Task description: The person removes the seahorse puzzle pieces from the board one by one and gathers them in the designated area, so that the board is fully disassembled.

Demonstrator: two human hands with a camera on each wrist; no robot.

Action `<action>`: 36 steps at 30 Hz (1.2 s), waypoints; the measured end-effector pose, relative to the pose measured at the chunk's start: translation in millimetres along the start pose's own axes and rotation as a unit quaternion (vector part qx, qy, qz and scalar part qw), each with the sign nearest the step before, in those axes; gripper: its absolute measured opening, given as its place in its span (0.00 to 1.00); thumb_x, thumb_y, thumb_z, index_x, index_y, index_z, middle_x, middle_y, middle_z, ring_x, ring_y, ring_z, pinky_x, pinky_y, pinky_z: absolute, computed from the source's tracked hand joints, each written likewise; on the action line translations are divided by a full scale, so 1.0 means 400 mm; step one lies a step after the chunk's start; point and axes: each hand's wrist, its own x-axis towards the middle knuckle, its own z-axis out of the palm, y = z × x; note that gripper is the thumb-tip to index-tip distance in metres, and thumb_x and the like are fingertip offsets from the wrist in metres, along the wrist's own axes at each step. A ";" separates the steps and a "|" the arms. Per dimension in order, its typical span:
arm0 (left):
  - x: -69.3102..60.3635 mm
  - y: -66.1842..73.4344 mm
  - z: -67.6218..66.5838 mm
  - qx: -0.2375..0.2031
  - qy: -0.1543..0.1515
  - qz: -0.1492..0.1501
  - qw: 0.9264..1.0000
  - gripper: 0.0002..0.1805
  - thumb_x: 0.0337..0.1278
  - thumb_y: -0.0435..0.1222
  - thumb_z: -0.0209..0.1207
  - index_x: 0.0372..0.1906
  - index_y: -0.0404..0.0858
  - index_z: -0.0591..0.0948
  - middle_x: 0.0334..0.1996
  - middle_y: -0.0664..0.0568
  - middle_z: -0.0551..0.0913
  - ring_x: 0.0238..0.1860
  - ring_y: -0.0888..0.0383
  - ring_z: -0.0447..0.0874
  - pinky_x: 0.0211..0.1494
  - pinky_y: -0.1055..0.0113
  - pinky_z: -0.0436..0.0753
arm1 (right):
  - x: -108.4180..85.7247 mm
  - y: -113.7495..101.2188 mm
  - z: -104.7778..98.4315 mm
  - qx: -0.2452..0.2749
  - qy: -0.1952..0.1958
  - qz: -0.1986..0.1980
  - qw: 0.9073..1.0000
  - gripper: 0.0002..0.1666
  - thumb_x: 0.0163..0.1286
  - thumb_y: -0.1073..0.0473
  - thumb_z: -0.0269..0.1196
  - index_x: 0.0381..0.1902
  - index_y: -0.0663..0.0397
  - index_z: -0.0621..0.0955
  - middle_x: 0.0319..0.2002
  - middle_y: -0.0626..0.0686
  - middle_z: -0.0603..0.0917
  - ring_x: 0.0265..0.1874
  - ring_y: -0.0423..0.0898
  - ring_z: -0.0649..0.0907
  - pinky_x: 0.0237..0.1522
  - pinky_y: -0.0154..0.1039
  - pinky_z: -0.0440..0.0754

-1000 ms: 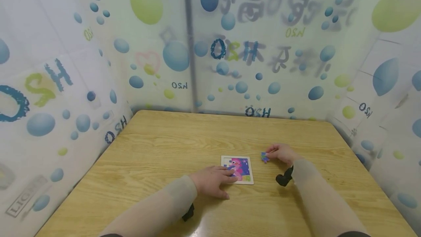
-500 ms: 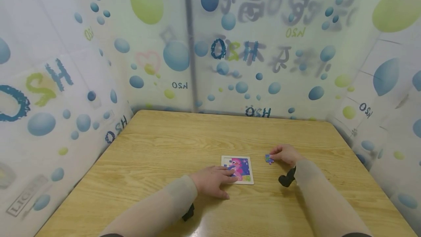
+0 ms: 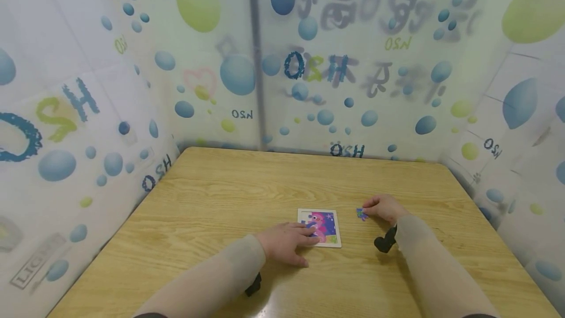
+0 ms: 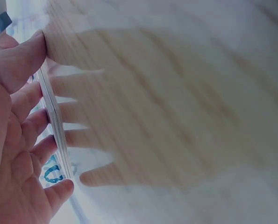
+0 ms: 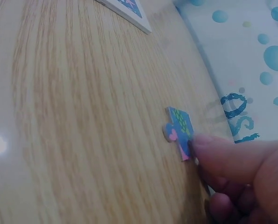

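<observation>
The right hand pinched a puzzle piece by one edge; a light hold there, its printed face uncovered, seemed best for turning it accurately. The piece jutted just past those fingertips. Well left of them, the left hand lay, fingers extended, over the framed puzzle, where steady pressure would probably have prevented sliding.

Head view: from above and behind the grip, facing forward and down. Left wrist: close beside the left hand. Right wrist: close to the right hand and puzzle piece, both shared with the head view.
</observation>
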 end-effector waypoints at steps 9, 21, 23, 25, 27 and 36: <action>0.001 -0.005 0.002 -0.001 0.001 0.003 1.000 0.36 0.61 0.59 0.55 0.73 0.57 0.61 0.74 0.59 0.55 0.74 0.54 0.52 0.73 0.57 0.56 | 0.009 0.002 0.004 0.018 -0.001 0.020 1.000 0.14 0.65 0.58 0.66 0.45 0.61 0.82 0.45 0.57 0.80 0.45 0.52 0.76 0.52 0.50 0.72; 0.001 0.000 0.001 -0.006 0.001 -0.002 1.000 0.36 0.61 0.59 0.55 0.73 0.57 0.62 0.74 0.60 0.55 0.74 0.54 0.53 0.73 0.56 0.57 | 0.015 -0.074 0.055 0.014 0.005 0.001 1.000 0.17 0.67 0.54 0.64 0.49 0.58 0.81 0.46 0.55 0.81 0.44 0.50 0.77 0.48 0.47 0.76; 0.001 0.000 0.000 -0.007 0.000 -0.003 1.000 0.36 0.61 0.59 0.55 0.73 0.57 0.62 0.74 0.60 0.55 0.73 0.53 0.53 0.73 0.56 0.57 | 0.018 -0.084 0.067 0.021 0.002 -0.003 1.000 0.18 0.67 0.54 0.64 0.50 0.58 0.81 0.47 0.55 0.81 0.46 0.51 0.77 0.48 0.47 0.76; 0.002 0.000 -0.001 -0.008 0.000 -0.004 1.000 0.36 0.61 0.59 0.55 0.73 0.58 0.62 0.74 0.60 0.55 0.73 0.53 0.53 0.73 0.56 0.57 | 0.022 -0.092 0.080 0.025 0.001 -0.006 1.000 0.18 0.67 0.53 0.64 0.50 0.57 0.81 0.48 0.55 0.81 0.46 0.51 0.76 0.48 0.46 0.75; 0.003 0.000 -0.001 -0.008 -0.001 -0.005 1.000 0.36 0.60 0.59 0.55 0.73 0.58 0.62 0.74 0.60 0.55 0.73 0.53 0.53 0.73 0.56 0.57 | 0.026 -0.099 0.093 0.030 0.002 -0.004 1.000 0.18 0.66 0.53 0.64 0.49 0.57 0.82 0.48 0.54 0.81 0.45 0.51 0.76 0.47 0.45 0.75; 0.002 0.002 -0.004 -0.009 -0.001 -0.001 1.000 0.36 0.61 0.59 0.55 0.73 0.57 0.63 0.74 0.59 0.56 0.73 0.53 0.53 0.73 0.56 0.57 | 0.034 -0.144 0.173 0.065 -0.013 -0.008 0.998 0.12 0.66 0.55 0.65 0.44 0.54 0.83 0.43 0.53 0.82 0.43 0.50 0.76 0.50 0.46 0.73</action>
